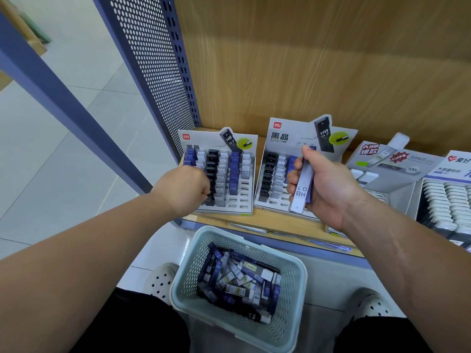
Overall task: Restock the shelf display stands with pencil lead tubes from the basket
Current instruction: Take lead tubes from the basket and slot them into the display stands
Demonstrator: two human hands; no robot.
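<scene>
Basket [190, 266] of loose pencil lead tubes [239, 278] sits below both grips; right grip [323, 184] curls round a held bundle [302, 192] just before the right stand [288, 138], left grip [183, 189] curls at the dark column [211, 166] of the left stand [244, 197], contents unseen; recommend feeding tubes singly, upright, into colour-matched empty slots.

A stationery shop: just beyond the left hand [183, 191] and right hand [328, 189], branded cardboard display stands [288, 135] hold rows of lead tubes [234, 171] on a wooden shelf [280, 220] with a perforated metal side panel [163, 72]. Tiled aisle floor [63, 149] lies to their left.
</scene>
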